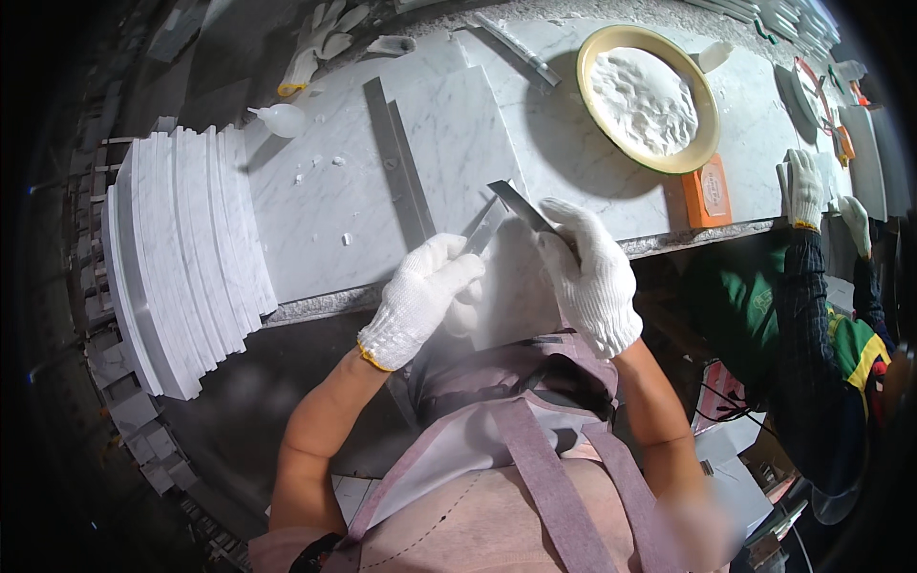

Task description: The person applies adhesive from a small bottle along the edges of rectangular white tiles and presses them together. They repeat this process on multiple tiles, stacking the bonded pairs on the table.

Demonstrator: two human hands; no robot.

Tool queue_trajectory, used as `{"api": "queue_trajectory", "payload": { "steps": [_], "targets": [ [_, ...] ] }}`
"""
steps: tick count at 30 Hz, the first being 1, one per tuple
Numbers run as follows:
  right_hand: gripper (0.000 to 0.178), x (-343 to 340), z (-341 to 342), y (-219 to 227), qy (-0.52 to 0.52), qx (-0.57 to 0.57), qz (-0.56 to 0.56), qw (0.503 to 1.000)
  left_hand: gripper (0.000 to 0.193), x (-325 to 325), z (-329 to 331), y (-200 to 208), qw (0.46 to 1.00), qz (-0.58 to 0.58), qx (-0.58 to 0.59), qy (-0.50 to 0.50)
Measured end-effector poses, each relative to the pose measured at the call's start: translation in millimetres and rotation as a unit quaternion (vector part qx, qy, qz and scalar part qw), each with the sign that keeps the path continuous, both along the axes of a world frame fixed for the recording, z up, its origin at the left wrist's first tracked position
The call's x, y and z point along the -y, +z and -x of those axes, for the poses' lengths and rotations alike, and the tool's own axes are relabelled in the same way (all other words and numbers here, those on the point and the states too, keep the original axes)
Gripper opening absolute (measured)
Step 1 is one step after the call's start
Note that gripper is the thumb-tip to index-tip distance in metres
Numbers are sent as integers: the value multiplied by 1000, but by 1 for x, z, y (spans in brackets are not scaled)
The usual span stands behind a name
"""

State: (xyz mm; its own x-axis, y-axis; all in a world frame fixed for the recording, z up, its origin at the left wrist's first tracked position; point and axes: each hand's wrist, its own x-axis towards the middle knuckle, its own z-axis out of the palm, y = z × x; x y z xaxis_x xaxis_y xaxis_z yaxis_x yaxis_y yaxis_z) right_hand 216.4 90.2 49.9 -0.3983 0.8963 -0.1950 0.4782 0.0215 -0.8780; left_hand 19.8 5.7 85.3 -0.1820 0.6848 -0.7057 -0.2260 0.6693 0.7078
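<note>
Left hand (pixel 418 301), white knit glove, pinches lower end of thin grey metal strip (pixel 485 227). Right hand (pixel 590 277), gloved, clamps dark blade (pixel 523 205) that meets strip at top. Both work over marble piece (pixel 506 296) propped at bench edge (pixel 315 304). Judgement: keep blade flat, strokes short, wrists braced against slab; stack of curved marble mouldings (pixel 181 258) sits left, brass-rimmed dish of white paste (pixel 650 100) beyond.

On the marble bench (pixel 325 201): round gold-rimmed dish (pixel 650 97) of white paste, orange box (pixel 708 192) just beside it, small squeeze bottle (pixel 280 119), spare gloves (pixel 320 38), stacked curved marble pieces (pixel 181 248) at left.
</note>
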Motion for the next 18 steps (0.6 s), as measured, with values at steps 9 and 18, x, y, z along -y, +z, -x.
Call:
{"api": "queue_trajectory", "payload": {
  "steps": [9,18],
  "targets": [
    [25,-4,28,47,209,142,88,964,23,0,-4,-2,1000,-3,-20,-4],
    [41,-27,33,78,312,200,30,928,22,2,-2,-13,979,-27,-191,-61]
  ]
}}
